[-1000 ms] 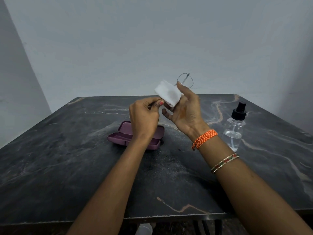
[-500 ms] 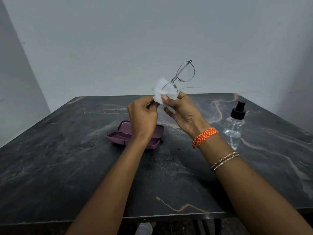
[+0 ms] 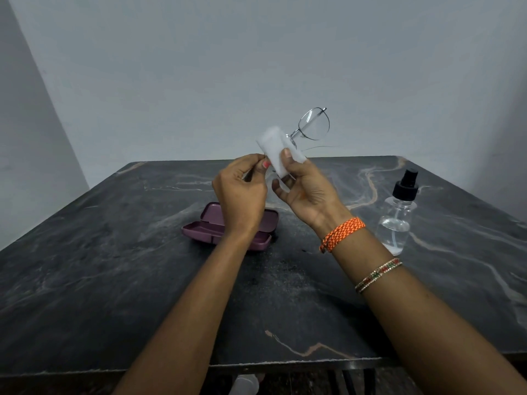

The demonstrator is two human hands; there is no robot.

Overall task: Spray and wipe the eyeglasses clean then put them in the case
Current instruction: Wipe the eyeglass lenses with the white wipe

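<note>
Head view, centre of the frame: both hands are raised above the dark grey marble-patterned table (image 3: 114, 280). The right hand (image 3: 306, 189) has its thumb pressed onto a folded white wiping cloth (image 3: 278, 152), fingers curled behind it, pinching the cloth around one lens of the thin silver wire-framed eyeglasses (image 3: 312, 125). The other lens sticks up clear of the cloth, tilted toward the upper right, against the pale grey wall (image 3: 256, 52); a thin temple arm trails off to the right just below it. The left hand (image 3: 241, 195) sits just beside the right, fingers curled with the fingertips meeting at the cloth's left edge; whether it pinches the frame or the cloth cannot be told, as the hand's own back hides the contact.

Below the left hand, the plum-coloured hard glasses case (image 3: 202, 228) lies open on the table, lid tipped back, partly hidden by the wrist. At right of the frame stands a clear plastic spray bottle with a black pump top (image 3: 399, 215), upright, well apart from the case. An orange braided wristband (image 3: 342, 233) and a thin beaded bangle (image 3: 377, 275) circle the right forearm.
</note>
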